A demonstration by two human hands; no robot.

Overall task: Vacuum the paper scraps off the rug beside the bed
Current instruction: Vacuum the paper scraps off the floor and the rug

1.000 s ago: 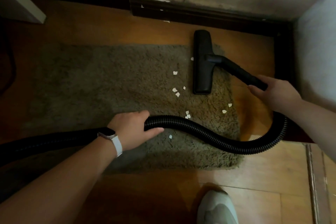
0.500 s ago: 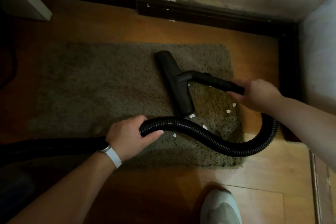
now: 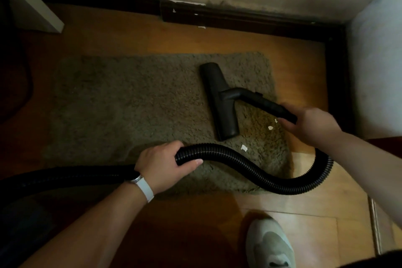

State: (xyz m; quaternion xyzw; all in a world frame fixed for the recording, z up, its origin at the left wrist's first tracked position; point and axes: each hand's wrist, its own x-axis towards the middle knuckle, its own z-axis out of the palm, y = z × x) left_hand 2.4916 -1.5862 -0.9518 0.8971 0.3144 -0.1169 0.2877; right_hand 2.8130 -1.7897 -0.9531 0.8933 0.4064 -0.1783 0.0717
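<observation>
A shaggy olive rug [image 3: 130,104] lies on the wooden floor. The black vacuum head [image 3: 219,100] rests on the rug's right half, tilted slightly. My right hand [image 3: 313,126] grips the black wand [image 3: 261,102] behind the head. My left hand [image 3: 165,165] holds the ribbed black hose [image 3: 239,159], which curves over the rug's near right corner. Three white paper scraps show right of the head: one [image 3: 244,147] near the hose, one [image 3: 270,127] and one [image 3: 276,120] beside my right fingers.
Dark baseboard [image 3: 239,19] runs along the far wall, with a paper scrap [image 3: 201,27] on the bare floor before it. The pale bed side [image 3: 376,72] stands at right, a white furniture edge [image 3: 28,4] far left. My shoe [image 3: 269,243] is at the bottom.
The vacuum head swept left from the rug's right edge across the scraps; most scraps in the middle are gone. The hose and my left hand barely moved.
</observation>
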